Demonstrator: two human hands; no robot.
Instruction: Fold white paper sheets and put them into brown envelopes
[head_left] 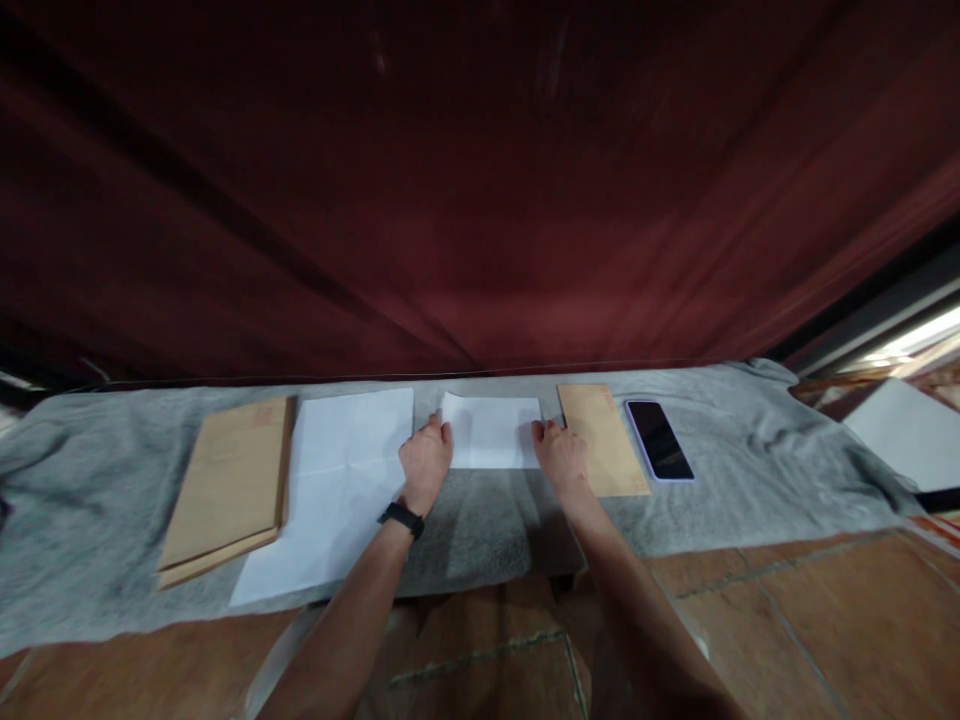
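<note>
A folded white sheet of paper [495, 432] lies on the grey cloth in front of me, its upper left corner slightly lifted. My left hand [426, 457] grips its left edge, fingers curled and thumb against the paper. At the right edge, my right hand [560, 452] pinches the sheet in the same way. Just right of that hand, and partly beneath it, is a single brown envelope [611, 445]. Larger white sheets with faint creases [341, 490] lie to the left of my left hand, partly under a stack of brown envelopes [229, 480].
A phone with a purple case [660, 440] rests right of the single envelope. The grey cloth [757, 460] covers the long surface, rumpled at both ends. Behind it hangs a dark red curtain [480, 220]. Brown floor tiles [840, 610] show below. A white panel [911, 432] stands far right.
</note>
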